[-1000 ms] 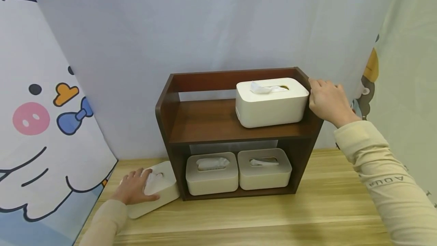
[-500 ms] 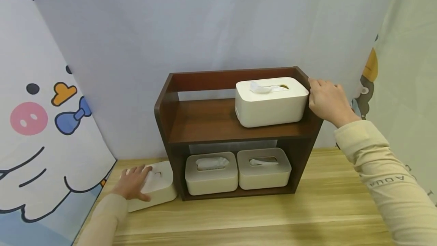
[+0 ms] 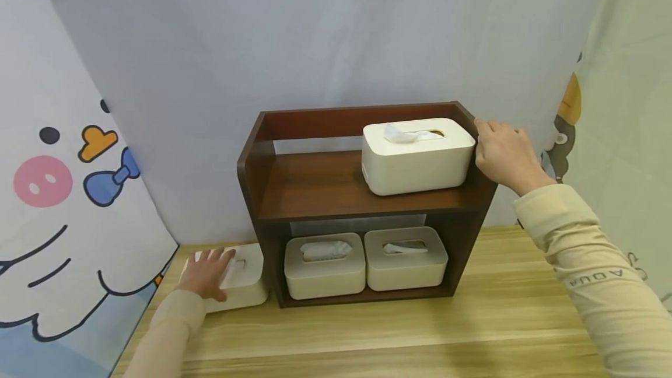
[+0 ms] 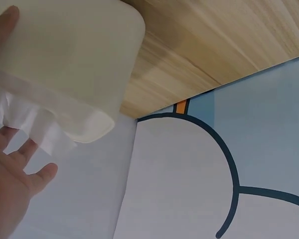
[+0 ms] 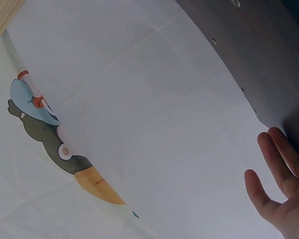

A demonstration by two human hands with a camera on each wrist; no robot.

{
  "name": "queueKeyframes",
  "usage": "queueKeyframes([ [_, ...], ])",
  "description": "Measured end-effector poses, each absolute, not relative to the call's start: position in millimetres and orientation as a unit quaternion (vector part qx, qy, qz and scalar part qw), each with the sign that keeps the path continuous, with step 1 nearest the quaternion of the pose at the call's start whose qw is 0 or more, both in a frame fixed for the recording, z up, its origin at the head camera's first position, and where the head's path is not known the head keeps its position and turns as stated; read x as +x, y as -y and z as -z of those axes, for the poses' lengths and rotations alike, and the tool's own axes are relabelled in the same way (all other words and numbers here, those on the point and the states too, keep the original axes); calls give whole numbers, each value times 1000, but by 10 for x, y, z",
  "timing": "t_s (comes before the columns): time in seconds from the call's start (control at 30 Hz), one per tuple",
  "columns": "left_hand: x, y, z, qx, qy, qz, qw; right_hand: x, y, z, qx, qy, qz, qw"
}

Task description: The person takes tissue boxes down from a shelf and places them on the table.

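Observation:
A white tissue box (image 3: 248, 292) lies on the table against the left side of a dark brown two-tier shelf (image 3: 315, 182). My left hand (image 3: 205, 274) rests over its left end, fingers spread and thumb toward the front. In the left wrist view, the thumb lies along the box's side (image 4: 72, 45) and the other fingers spread near the loose tissue (image 4: 37, 117). At the right, my right hand (image 3: 505, 155) touches the shelf's upper right side panel. The right wrist view shows fairly straight fingers (image 5: 275, 159) beside the dark panel (image 5: 259, 59); the thumb is hidden.
Another white tissue box (image 3: 417, 162) stands at the right of the upper tier. Side by side on the lower tier sit a left tissue box (image 3: 325, 279) and a right one (image 3: 406, 273). Cartoon-printed cloth (image 3: 63, 232) borders the wooden table (image 3: 325, 343) on the left.
The left tissue box has turned and slid back under my left hand, so its front now lies closer to parallel with the shelf front. My right hand has stayed in place.

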State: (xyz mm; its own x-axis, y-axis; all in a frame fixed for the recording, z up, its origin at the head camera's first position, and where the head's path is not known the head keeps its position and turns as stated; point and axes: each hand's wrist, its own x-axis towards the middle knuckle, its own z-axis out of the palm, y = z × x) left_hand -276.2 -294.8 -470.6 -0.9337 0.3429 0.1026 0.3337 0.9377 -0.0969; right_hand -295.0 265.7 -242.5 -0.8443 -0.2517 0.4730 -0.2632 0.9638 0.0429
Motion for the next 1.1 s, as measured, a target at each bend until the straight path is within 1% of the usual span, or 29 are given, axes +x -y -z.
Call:
queueKeyframes([
  [0.5,-2723,2948,4613,-118,990,-51,61,-2963,-2646,2431,138,958,-15,251],
  [0.77,-2680,2962,4435,-93,995,-42,18,-2971,-2650,2436,138,958,-18,249],
  [0.83,-2674,2957,4369,-89,995,-45,19,-2971,-2652,2435,138,958,-18,249],
  [1.1,-2695,2919,4038,-78,996,-9,50,-2975,-2662,2447,136,959,-21,248],
])
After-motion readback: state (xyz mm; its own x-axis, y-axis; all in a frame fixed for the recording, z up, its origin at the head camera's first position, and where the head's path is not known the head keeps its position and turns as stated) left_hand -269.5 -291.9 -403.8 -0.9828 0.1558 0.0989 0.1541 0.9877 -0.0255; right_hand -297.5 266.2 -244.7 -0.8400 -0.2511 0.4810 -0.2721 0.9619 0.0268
